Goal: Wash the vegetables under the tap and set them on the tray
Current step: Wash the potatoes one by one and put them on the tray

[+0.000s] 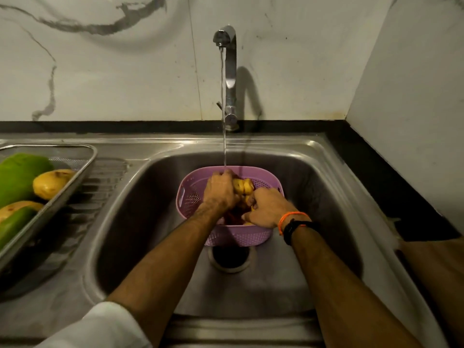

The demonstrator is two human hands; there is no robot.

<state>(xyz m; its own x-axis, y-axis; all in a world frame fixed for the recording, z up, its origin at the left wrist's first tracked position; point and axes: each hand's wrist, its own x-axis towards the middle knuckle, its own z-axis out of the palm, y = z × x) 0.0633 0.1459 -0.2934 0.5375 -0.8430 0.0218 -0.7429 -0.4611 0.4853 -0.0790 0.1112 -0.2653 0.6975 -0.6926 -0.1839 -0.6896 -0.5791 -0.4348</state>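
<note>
Mid-wash: my left hand (221,190) is curled round a knobbly yellow vegetable (243,186), gripping it just under the water stream (223,109) from the tap (229,71). My right hand (267,208), just beside it, is curled too, fingers down among the produce; can't tell exactly what it pinches. Both hands sit in the pink colander (236,234), in the sink (155,209). My call: rotate the piece under the stream, rub the creases, keep it low so splash stays in the basin. It looks lumpy, pale yellow, wet; something dark red lies under it. The tray (75,177), well left of my left hand, already holds green and yellow pieces.
</note>
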